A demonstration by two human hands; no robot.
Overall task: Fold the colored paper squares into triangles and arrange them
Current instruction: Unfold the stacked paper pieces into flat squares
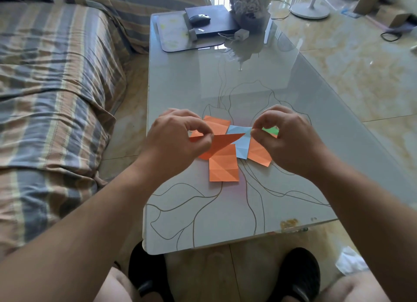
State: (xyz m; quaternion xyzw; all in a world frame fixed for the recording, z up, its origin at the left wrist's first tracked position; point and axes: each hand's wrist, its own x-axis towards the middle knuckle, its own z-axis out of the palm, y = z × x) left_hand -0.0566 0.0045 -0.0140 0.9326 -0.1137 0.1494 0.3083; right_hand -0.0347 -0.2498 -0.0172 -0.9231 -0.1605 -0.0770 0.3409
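Glossy glass table (pixel 282 94); matt creased paper squares (pixel 223 164); striped cloth sofa (pixel 49 80)

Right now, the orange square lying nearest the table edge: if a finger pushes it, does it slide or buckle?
The orange square looks like thin, creased paper, so it is probably light and floppy. On the glossy glass table it would likely slide easily. Its creases may make it buckle under an edge-on push.

Daylight is admitted from the far side, and strong glare is thrown across the glass table (pixel 259 80) toward its far edge and over the floor (pixel 361 80). Soft shadows are cast beneath the forearms. Edges are visibly bowed (wide-angle distortion), and mild overall softness is noted.
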